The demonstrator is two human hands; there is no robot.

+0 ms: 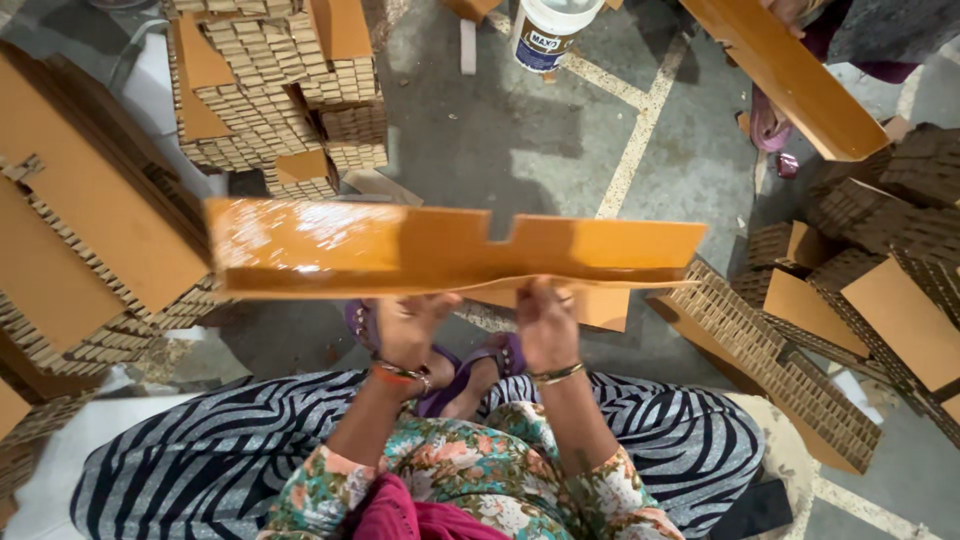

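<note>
The person sat on the floor and held a long notched cardboard strip point(455, 248) flat above the knees. The left hand point(408, 330) pinched its lower edge left of the notch, and the right hand point(545, 325) pinched the thin paper layer just right of it. I think the layer must be pressed evenly from the notch outward, so no wrinkle stays. Behind the strip stood a white tub point(548, 32); to its left, stacked honeycomb board point(275, 90)
</note>
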